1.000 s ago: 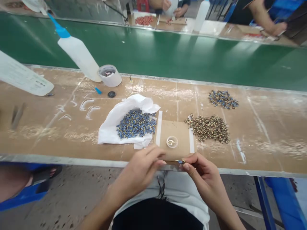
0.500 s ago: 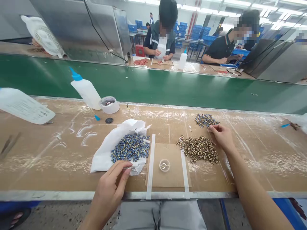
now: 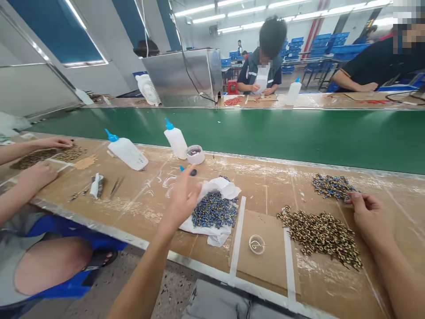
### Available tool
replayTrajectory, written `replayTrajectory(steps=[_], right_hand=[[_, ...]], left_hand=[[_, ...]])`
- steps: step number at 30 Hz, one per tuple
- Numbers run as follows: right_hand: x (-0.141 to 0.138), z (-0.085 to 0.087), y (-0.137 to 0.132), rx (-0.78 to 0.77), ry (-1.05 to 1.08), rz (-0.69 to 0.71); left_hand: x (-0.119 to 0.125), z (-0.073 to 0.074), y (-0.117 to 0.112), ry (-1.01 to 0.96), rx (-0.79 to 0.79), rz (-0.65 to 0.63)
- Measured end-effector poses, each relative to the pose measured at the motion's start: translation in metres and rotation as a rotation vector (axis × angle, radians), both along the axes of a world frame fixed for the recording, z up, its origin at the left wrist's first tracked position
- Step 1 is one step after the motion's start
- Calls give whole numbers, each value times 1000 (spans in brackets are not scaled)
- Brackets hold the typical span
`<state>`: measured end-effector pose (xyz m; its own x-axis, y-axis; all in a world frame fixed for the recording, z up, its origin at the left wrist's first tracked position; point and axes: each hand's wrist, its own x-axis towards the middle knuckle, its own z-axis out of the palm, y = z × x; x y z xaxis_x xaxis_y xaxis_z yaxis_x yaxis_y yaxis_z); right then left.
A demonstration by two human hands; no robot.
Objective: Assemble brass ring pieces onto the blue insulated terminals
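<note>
My left hand (image 3: 181, 199) hovers over the left edge of a white paper (image 3: 217, 232) that carries a heap of small blue parts (image 3: 215, 210). Its fingers are stretched out and apart, holding nothing I can see. My right hand (image 3: 367, 212) rests on the bench between a small blue heap (image 3: 330, 186) and a big heap of gold-and-dark parts (image 3: 323, 235). Its fingers are curled at the blue heap's edge; whether they pinch a part I cannot make out. A small clear dish (image 3: 256, 244) sits on a taped cardboard square (image 3: 265, 259).
Two white squeeze bottles with blue caps (image 3: 175, 139) (image 3: 128, 150) and a tape roll (image 3: 195, 154) stand near the green conveyor (image 3: 265, 133). A co-worker's hands (image 3: 36, 175) work at the left beside tweezers (image 3: 116, 187). Other people sit across the belt.
The camera has tilted up and turned left. My hands parted from the front edge: the left went up over the white paper, the right out to the small blue heap at the right.
</note>
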<state>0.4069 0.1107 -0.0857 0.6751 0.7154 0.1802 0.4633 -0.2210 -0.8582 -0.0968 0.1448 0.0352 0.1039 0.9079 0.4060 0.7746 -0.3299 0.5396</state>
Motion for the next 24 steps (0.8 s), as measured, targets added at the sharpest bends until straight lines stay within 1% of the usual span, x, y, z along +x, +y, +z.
replayTrajectory(steps=[2, 4, 7, 10, 14, 18, 20, 22, 24], right_hand=[[2, -2, 0, -8, 3, -4], [4, -5, 0, -15, 10, 7], [6, -9, 0, -66, -59, -4], [5, -11, 1, -147, -156, -30], [0, -4, -1, -178, -167, -28], [-2, 0, -2, -180, -173, -27], [2, -4, -1, -194, -192, -28], [7, -10, -1, -206, -216, -26], [12, -17, 0, -202, -253, -30]], left_hand=[[8, 3, 24, 30, -134, -103], [14, 2, 36, 69, -249, -208], [15, -3, 34, 163, -377, -347], [9, -8, 26, 207, -442, -397], [4, -10, 20, 206, -440, -413], [7, -11, 10, 208, -416, -478], [8, -13, 4, 211, -392, -483], [9, -15, 2, 193, -332, -437], [12, -18, 5, 165, -254, -392]])
